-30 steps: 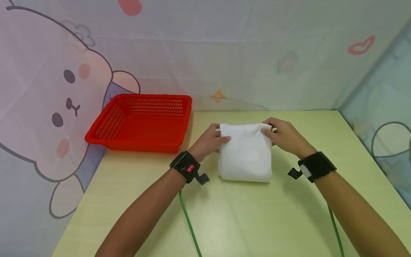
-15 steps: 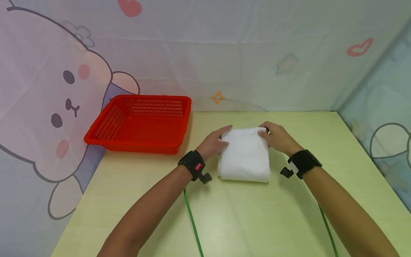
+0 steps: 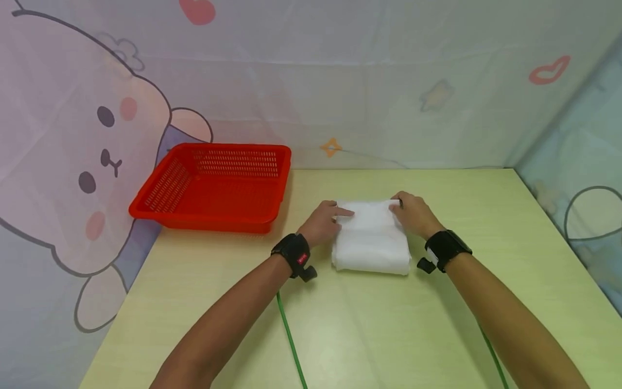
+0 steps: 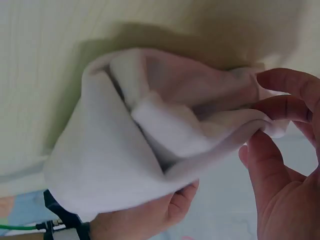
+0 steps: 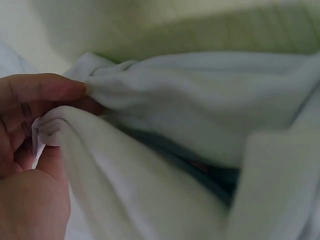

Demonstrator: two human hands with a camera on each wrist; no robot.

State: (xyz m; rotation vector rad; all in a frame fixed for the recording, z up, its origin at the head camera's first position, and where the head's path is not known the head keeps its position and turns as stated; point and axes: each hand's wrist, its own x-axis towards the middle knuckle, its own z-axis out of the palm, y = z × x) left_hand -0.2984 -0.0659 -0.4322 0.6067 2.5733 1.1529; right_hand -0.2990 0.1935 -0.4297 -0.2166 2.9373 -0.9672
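Observation:
A folded white cloth (image 3: 371, 246) lies on the table, right of the middle in the head view. My left hand (image 3: 322, 222) is at its far left corner, with one finger stretched over the top. In the left wrist view the thumb and fingers of that hand (image 4: 287, 165) pinch the cloth's edge, and loose layers (image 4: 170, 125) gape along the side. My right hand (image 3: 413, 214) grips the far right corner. The right wrist view has its thumb and fingers (image 5: 45, 95) around a bunched fold, beside a dark gap between layers (image 5: 220, 175).
A red plastic basket (image 3: 199, 221) with slotted walls stands at the back left of the pale table (image 3: 233, 324). Behind the table hangs a printed curtain (image 3: 301, 86). A green cord (image 3: 291, 340) runs from each wristband towards the front edge.
Both hands have come nearer the person, and the cloth's far edge has moved with them and sunk lower. The left fingers have shifted from the side onto the top. The basket stays put.

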